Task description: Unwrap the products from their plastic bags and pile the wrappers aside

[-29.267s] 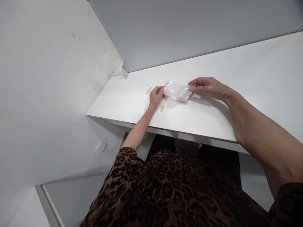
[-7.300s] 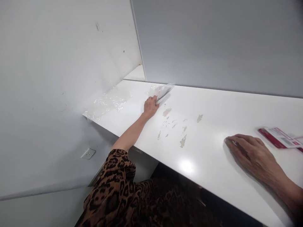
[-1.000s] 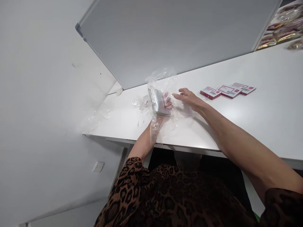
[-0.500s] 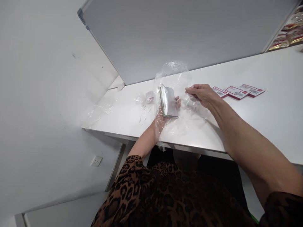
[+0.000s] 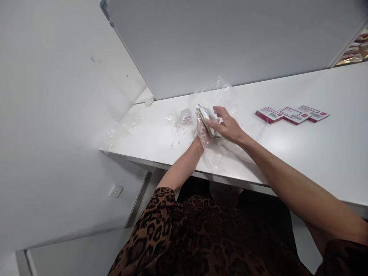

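Above the desk, a flat silver foil packet [image 5: 204, 112] with a greenish edge lies tilted in my left hand [image 5: 203, 132]. The left fingers are mostly hidden behind it, wrapped about its underside. Clear plastic film [image 5: 220, 89], thin and crumpled, surrounds that hand and the packet. My right hand [image 5: 225, 124] reaches in from the right, its thumb across the packet's face and its fingers stretched out and apart. Whether the right thumb presses on the packet or only hovers over it is hard to see.
Several flat red-and-white packs [image 5: 296, 114] overlap on the white desk [image 5: 304, 153] to the right. A small clear-wrapped item [image 5: 186, 115] and loose film [image 5: 122, 130] lie left. A grey panel [image 5: 218, 42] rises along the back, a wall [image 5: 57, 115] at left.
My right hand has let go of the plastic film and moved left onto the packet. The packet has tilted, and the film has sunk down around it.
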Action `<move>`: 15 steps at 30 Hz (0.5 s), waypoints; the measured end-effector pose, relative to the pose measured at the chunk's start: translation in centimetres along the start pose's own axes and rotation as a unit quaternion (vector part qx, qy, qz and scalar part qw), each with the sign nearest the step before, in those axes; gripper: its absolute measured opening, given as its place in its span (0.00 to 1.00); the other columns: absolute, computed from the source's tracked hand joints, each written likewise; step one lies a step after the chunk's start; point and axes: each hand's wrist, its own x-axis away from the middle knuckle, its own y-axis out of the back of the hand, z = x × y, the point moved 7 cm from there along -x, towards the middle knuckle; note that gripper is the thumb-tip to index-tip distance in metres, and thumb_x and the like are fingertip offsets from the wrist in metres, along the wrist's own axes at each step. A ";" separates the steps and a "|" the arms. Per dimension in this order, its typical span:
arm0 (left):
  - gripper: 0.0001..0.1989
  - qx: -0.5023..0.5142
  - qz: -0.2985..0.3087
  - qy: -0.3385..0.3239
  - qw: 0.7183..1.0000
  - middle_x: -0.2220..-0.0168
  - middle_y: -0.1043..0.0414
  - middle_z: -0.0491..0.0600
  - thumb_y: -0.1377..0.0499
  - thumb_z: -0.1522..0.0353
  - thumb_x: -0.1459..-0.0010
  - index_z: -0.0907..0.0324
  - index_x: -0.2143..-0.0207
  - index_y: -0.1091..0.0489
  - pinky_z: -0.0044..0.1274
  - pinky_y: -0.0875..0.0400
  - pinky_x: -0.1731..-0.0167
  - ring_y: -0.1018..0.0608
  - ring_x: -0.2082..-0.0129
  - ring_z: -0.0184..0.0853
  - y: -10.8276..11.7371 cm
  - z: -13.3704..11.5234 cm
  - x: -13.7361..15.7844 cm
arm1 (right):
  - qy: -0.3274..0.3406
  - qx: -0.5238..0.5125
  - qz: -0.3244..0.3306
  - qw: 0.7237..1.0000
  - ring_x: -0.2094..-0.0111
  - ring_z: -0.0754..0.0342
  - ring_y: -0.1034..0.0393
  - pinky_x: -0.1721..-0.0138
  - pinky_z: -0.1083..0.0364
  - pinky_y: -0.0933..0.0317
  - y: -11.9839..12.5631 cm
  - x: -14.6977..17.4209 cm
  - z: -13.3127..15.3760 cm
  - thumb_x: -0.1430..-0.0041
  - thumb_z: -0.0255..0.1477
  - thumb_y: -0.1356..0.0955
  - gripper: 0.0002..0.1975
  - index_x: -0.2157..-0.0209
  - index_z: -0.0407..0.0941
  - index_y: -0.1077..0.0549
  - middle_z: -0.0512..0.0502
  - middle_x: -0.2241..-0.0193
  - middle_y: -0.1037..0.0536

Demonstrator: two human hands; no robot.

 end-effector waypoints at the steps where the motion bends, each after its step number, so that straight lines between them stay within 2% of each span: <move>1: 0.26 0.001 0.003 -0.004 1.000 0.55 0.19 0.54 0.50 0.47 0.25 0.56 0.53 0.24 0.35 0.19 0.42 0.17 0.43 0.46 -0.3 -0.1 0.0 | -0.026 0.002 0.024 0.999 0.34 0.27 0.35 0.36 0.32 0.35 -0.6 0.2 -0.4 0.49 0.66 0.28 0.53 0.33 0.45 0.36 0.27 0.33 0.32; 3: 0.28 0.012 0.019 0.002 1.000 0.57 0.19 0.56 0.52 0.46 0.24 0.58 0.55 0.25 0.33 0.19 0.44 0.16 0.46 0.44 -0.8 -0.3 -0.1 | -0.081 -0.011 0.044 0.996 0.35 0.27 0.33 0.34 0.33 0.37 -0.8 0.4 -1.2 0.53 0.65 0.26 0.61 0.28 0.43 0.42 0.26 0.33 0.32; 4: 0.30 0.019 0.026 0.007 0.999 0.58 0.19 0.57 0.54 0.45 0.24 0.59 0.56 0.25 0.32 0.19 0.44 0.16 0.47 0.44 -1.0 -0.5 -0.1 | -0.105 -0.027 0.042 0.993 0.36 0.29 0.32 0.34 0.34 0.36 -0.5 0.4 -1.5 0.52 0.64 0.26 0.62 0.26 0.42 0.44 0.26 0.33 0.32; 7: 0.37 0.043 0.024 -0.014 0.999 0.55 0.20 0.61 0.57 0.39 0.28 0.60 0.54 0.26 0.37 0.19 0.43 0.17 0.44 0.48 -0.8 -1.5 0.2 | -0.160 -0.062 -0.012 0.985 0.39 0.33 0.28 0.37 0.38 0.32 1.5 0.1 -2.4 0.45 0.55 0.28 0.52 0.27 0.43 0.42 0.31 0.38 0.27; 10: 0.41 0.029 -0.009 -0.054 0.998 0.47 0.22 0.63 0.49 0.32 0.36 0.58 0.47 0.27 0.45 0.20 0.43 0.21 0.37 0.56 0.0 -2.9 0.8 | -0.199 -0.054 -0.057 0.977 0.48 0.36 0.24 0.47 0.41 0.27 3.3 -0.4 -3.3 0.49 0.40 0.26 0.39 0.36 0.45 0.32 0.35 0.49 0.21; 12: 0.38 -0.004 -0.031 -0.074 0.997 0.44 0.23 0.61 0.43 0.35 0.37 0.56 0.45 0.27 0.46 0.21 0.43 0.22 0.35 0.56 0.4 -3.5 1.0 | -0.217 -0.065 -0.049 0.973 0.57 0.41 0.24 0.54 0.44 0.26 3.6 -0.7 -3.9 0.53 0.32 0.24 0.30 0.46 0.46 0.26 0.40 0.57 0.21; 15: 0.21 -0.059 -0.030 -0.105 0.992 0.48 0.20 0.54 0.35 0.50 0.33 0.54 0.47 0.25 0.42 0.20 0.44 0.19 0.39 0.50 0.6 -3.7 0.5 | -0.256 -0.117 -0.046 0.959 0.67 0.48 0.28 0.63 0.49 0.29 3.7 -0.7 -4.8 0.55 0.24 0.24 0.17 0.61 0.46 0.25 0.45 0.68 0.23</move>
